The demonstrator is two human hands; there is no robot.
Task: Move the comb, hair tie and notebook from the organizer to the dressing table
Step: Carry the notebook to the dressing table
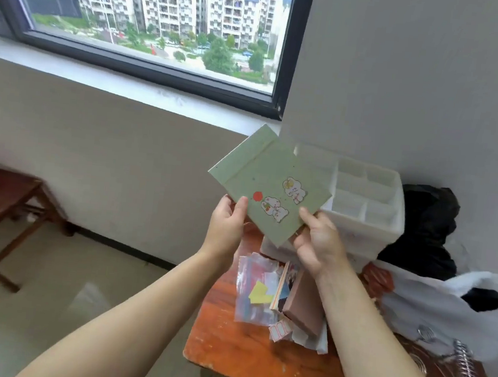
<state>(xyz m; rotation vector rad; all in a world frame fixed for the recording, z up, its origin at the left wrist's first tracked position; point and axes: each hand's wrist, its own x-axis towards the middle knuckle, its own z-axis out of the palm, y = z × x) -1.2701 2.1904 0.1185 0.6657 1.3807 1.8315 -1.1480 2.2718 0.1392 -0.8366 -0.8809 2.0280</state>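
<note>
Both hands hold a pale green, sticker-decorated notebook [267, 185] in the air, just in front of the white plastic compartmented organizer [365, 196]. The left hand [228, 219] pinches its lower left edge, and the right hand [317, 240] clamps its lower right corner. The organizer's visible compartments look empty, though glare blurs them. A clean finish likely means lowering the notebook flat onto bare wood of the reddish wooden dressing table [227, 338], clear of the clutter.

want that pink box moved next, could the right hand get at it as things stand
Probably not yet: the right hand shares the grip on the green notebook with the left hand. The pink box lies uncovered just below.
</note>
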